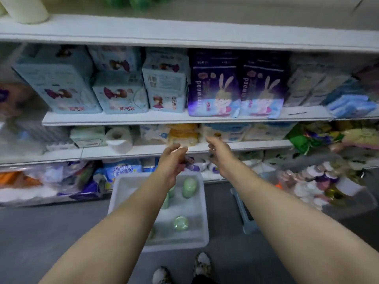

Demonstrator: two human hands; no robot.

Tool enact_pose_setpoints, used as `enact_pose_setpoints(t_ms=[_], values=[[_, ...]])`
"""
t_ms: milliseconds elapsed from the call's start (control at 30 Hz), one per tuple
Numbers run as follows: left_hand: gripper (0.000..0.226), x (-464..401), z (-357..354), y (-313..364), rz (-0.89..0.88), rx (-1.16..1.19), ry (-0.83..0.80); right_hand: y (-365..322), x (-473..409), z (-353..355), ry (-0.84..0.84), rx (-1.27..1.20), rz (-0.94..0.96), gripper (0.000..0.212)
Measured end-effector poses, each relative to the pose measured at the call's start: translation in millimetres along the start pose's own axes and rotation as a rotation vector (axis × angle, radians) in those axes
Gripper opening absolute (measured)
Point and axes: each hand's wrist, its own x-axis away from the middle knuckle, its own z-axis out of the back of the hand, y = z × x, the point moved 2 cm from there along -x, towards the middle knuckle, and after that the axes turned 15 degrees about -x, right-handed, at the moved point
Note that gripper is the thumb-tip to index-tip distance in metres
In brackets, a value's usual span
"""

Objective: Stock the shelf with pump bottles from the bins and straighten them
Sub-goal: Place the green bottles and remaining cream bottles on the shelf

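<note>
A white bin sits on the floor below me with several pale green pump bottles lying in it. Both my arms stretch forward above the bin, toward the shelves. My left hand hangs with loosely curled fingers and holds nothing. My right hand is beside it, a little higher, fingers relaxed and empty, in front of a shelf edge. The picture is blurred by motion.
White shelves hold blue packs, purple rabbit packs, a paper roll and tissue packs. A clear bin of small jars stands at the right on the floor, with a grey step stool beside the white bin.
</note>
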Motion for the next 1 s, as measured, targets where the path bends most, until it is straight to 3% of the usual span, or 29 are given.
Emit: enact_pose_setpoints(t_ms=[133, 300, 567, 1000], values=[[0.025, -22, -8, -58, 0.102, -0.056, 0.037, 52, -26, 27, 0.022, 0.063, -0.146, 0.014], [0.047, -47, -11, -128, 0.197, -0.127, 0.059, 123, -50, 56, 0.016, 0.064, -0.349, 0.016], [0.066, -98, -21, -186, 0.172, -0.204, 0.104, 204, -92, 82, 0.007, -0.008, -0.507, 0.017], [0.040, -138, -29, -204, 0.106, -0.387, 0.096, 249, -120, 93, 0.069, -0.101, -0.663, 0.026]])
